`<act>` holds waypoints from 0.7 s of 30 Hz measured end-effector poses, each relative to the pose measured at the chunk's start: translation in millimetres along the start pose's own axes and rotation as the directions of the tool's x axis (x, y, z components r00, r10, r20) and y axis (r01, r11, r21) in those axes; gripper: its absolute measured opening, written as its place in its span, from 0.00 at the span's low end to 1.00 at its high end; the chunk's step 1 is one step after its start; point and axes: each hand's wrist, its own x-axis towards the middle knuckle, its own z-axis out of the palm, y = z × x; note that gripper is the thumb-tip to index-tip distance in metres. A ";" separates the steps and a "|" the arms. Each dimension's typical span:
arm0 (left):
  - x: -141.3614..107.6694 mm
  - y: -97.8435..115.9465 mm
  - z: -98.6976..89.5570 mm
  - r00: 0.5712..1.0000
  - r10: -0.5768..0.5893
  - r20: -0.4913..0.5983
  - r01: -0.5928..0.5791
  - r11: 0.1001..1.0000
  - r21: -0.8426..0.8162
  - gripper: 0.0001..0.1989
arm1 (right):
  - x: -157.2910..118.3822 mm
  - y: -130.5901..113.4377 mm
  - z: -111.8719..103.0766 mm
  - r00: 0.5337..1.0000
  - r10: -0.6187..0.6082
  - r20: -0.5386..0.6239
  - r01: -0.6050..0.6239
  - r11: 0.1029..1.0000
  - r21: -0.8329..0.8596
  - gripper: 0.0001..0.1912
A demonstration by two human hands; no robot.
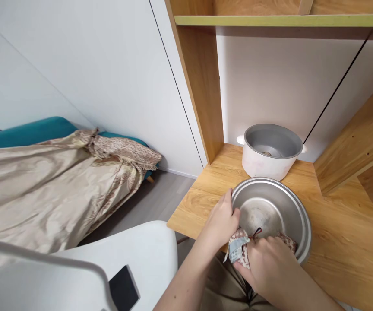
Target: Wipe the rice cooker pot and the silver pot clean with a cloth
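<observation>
A silver metal bowl [298,216] stands near the front edge of the wooden desk, tilted a little towards me. My left hand [223,220] grips its left rim, thumb inside and fingers outside. My right hand [270,263] is closed around a brown-and-white patterned cloth [241,250] with a grey-blue patch, pressed over the bowl's near rim. Part of the cloth reaches inside the bowl past my knuckles; the rest is hidden under my hand. Directly behind the bowl is a white rice cooker body [266,168] with a grey inside and no lid on it.
A wooden desk [342,242] holds both vessels, with upright side panels and a shelf [270,20] above. To the left are a white chair [150,250] with a dark flat object [124,288] on it, and a sofa draped in a beige cover [60,185].
</observation>
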 end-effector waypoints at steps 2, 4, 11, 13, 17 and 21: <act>0.3 3.0 -1.2 1.000 -0.007 0.001 0.007 1.000 0.002 0.38 | 0.3 0.3 0.1 1.000 -0.008 0.001 0.008 1.000 0.003 0.11; 0.9 6.5 -3.4 1.000 -0.026 0.007 0.025 0.999 0.023 0.37 | 0.5 1.0 1.5 1.000 -0.017 0.001 0.016 1.000 0.007 0.11; 2.1 10.4 -4.3 1.000 -0.013 0.003 0.012 0.993 0.119 0.37 | 1.3 1.3 8.7 1.000 -0.022 -0.006 0.022 0.999 0.024 0.11; 2.1 9.8 -3.7 1.000 -0.008 -0.006 0.009 0.991 0.132 0.37 | 1.4 0.7 9.3 1.000 -0.019 0.000 0.019 0.999 0.030 0.11; 1.4 10.6 -4.9 1.000 -0.018 0.001 0.017 0.990 0.141 0.36 | 1.1 0.5 8.2 1.000 -0.025 0.007 0.025 0.999 0.041 0.12; 0.5 15.4 -8.4 0.999 -0.029 0.022 0.024 0.984 0.174 0.36 | 0.7 0.3 4.9 0.999 -0.031 0.014 0.030 0.998 0.049 0.12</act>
